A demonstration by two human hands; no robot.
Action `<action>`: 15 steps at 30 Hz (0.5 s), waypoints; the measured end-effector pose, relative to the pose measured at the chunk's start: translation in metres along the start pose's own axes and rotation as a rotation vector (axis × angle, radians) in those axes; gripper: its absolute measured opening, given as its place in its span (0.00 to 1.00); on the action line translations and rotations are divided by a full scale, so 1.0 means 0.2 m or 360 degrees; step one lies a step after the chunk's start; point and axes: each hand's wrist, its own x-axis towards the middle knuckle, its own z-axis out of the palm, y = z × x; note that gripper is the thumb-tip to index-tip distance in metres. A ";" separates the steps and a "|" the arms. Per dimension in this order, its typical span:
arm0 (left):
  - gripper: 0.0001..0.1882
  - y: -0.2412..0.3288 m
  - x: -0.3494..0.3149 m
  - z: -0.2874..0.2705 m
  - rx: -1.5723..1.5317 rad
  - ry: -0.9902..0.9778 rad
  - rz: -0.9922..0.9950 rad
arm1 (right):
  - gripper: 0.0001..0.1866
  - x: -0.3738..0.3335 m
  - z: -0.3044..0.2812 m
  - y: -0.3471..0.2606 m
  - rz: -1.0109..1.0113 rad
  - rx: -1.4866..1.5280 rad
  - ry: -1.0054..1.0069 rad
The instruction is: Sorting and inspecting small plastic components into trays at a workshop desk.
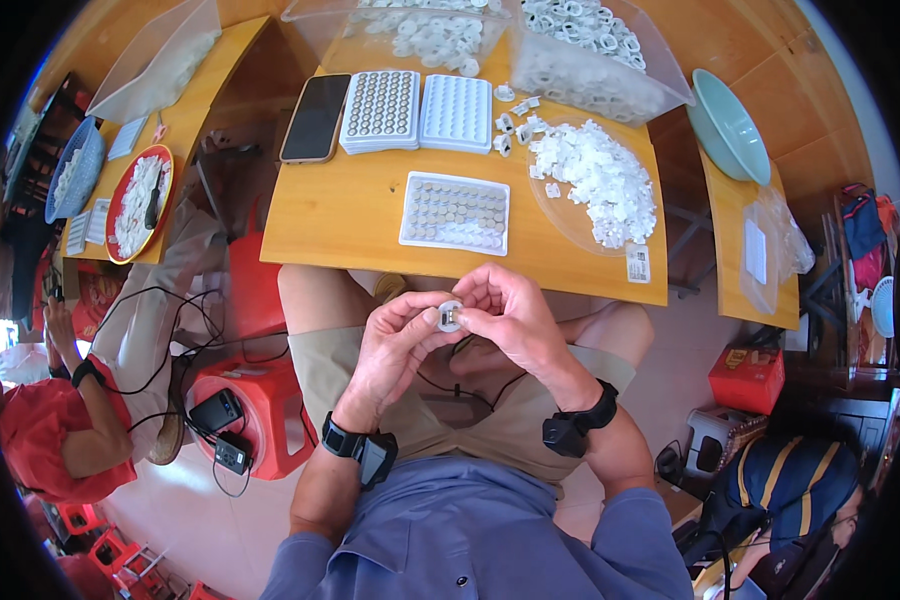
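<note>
Above my lap, just off the table's near edge, both hands meet at a small round white plastic part (pixel 449 317) with a shiny metal piece in its middle. My left hand (pixel 395 340) pinches its left side between thumb and fingers. On the opposite side, my right hand (pixel 510 312) is closed with its thumb and fingertips at the part; the fingertips cover some of it. In front of them on the table (pixel 340 220) lies a white tray (pixel 404 225) with rows of round silvery button cells and paler discs.
A black phone (pixel 316 118), a stack of filled cell trays (pixel 380 108) and white pocketed trays (pixel 456 112) stand farther back. White plastic pieces (pixel 600 180) are heaped at right; clear bins (pixel 600 85) line the back. Another person (pixel 80 420) sits left, near a red stool (pixel 260 400).
</note>
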 end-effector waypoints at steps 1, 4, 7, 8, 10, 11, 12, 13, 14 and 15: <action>0.12 0.00 0.00 0.00 -0.0041 0.0022 0.0001 | 0.10 0.00 0.00 -0.01 -0.0005 -0.0020 -0.0012; 0.12 0.00 0.01 0.01 -0.0033 0.0033 0.0007 | 0.09 0.00 0.00 -0.01 -0.0002 -0.0090 0.0015; 0.12 0.01 0.02 0.01 0.0054 0.0018 0.0002 | 0.10 -0.01 0.01 -0.02 -0.0051 -0.0182 0.0090; 0.12 0.01 0.01 0.00 0.0056 0.0010 0.0004 | 0.10 -0.02 0.02 -0.04 -0.0058 -0.0185 0.0096; 0.12 0.01 0.01 -0.01 0.0018 -0.0043 -0.0010 | 0.06 -0.05 0.05 -0.10 -0.0219 -0.0509 0.0175; 0.12 0.02 0.00 -0.01 0.0026 -0.0051 0.0002 | 0.06 -0.07 0.05 -0.13 -0.0235 -0.0510 0.0175; 0.12 0.02 -0.01 0.00 -0.0007 -0.0037 0.0006 | 0.07 -0.11 0.05 -0.17 -0.0661 -0.0777 0.0307; 0.12 0.02 -0.02 0.01 -0.0036 -0.0023 0.0013 | 0.07 -0.15 0.05 -0.21 -0.1093 -0.1036 0.0442; 0.12 0.02 -0.02 0.00 -0.0063 0.0025 0.0018 | 0.09 -0.22 0.06 -0.30 -0.1262 -0.1043 0.0364; 0.12 0.02 -0.03 -0.02 -0.0047 0.0028 0.0025 | 0.10 -0.31 0.07 -0.40 -0.1428 -0.1039 0.0279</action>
